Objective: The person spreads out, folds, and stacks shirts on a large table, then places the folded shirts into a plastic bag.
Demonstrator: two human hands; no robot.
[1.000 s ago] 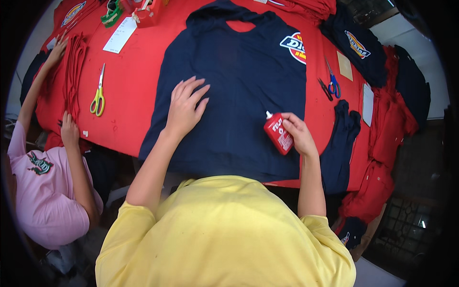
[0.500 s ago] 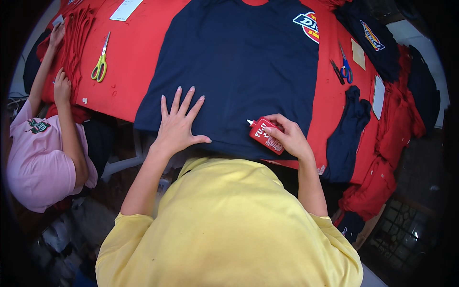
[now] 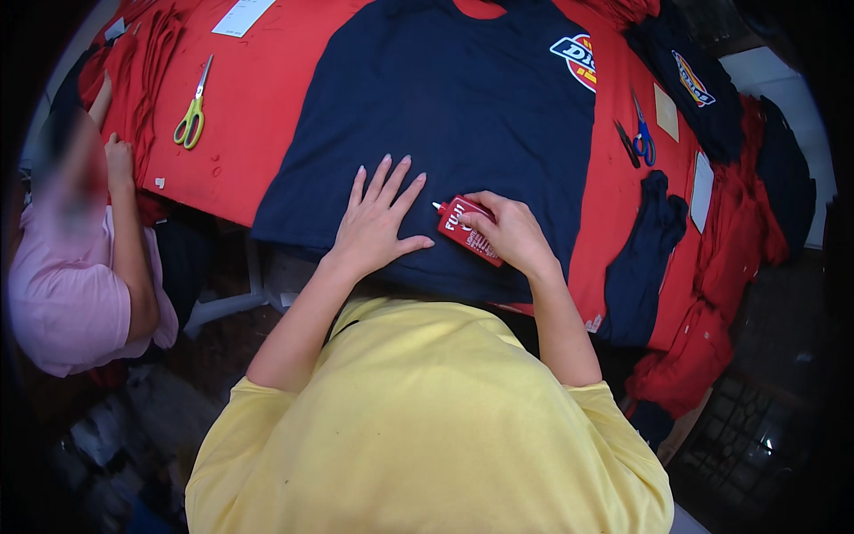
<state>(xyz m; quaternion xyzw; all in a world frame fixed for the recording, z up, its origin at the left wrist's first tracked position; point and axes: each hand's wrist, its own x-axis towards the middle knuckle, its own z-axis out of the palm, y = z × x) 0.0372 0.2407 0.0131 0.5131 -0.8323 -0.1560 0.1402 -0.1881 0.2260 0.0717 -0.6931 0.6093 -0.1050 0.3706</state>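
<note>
A navy shirt [image 3: 427,116] lies spread over the red-covered table [image 3: 258,98], its hem toward me and a printed badge at its far right. My left hand [image 3: 374,222] rests on the cloth near the hem, fingers stretched and spread, holding nothing. In my right hand [image 3: 511,231] is a small red squeeze bottle [image 3: 464,230] with a white nozzle, tilted so the tip points left and away from me. Both hands are close to each other over the lower part of the shirt. The palm side of my right hand is hidden.
Yellow-handled scissors [image 3: 192,120] lie at left, below a white paper [image 3: 242,16]. Blue-handled scissors [image 3: 643,142], dark snips [image 3: 628,145] and folded navy cloth [image 3: 648,258] are at right. Red garments [image 3: 729,240] hang over the right edge. A co-worker in pink [image 3: 84,285] handles red cloth at left.
My left hand has slid right along the shirt. My right hand has moved left and slightly away from me with the bottle. The co-worker has leaned toward the table.
</note>
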